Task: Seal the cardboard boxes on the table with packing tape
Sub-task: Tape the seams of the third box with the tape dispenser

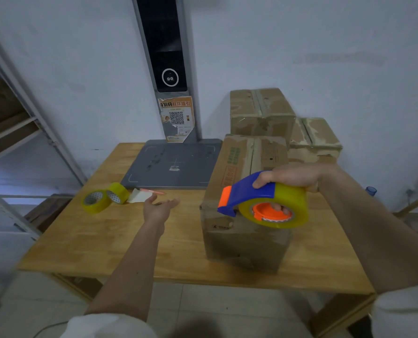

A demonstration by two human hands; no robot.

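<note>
A tall cardboard box stands on the wooden table, right of the middle. Over its top near edge my right hand grips a blue and orange tape dispenser loaded with a yellowish tape roll; fingers reach through the roll's orange core. My left hand hovers above the table left of the box, palm up, fingers loose, holding nothing. Two more boxes stand behind: one stacked high against the wall, a smaller one to its right.
Two spare yellow tape rolls lie at the table's left. Beside them are a paper scrap and an orange pen. A grey scanner base with an upright post stands at the back. Metal shelving is at the left.
</note>
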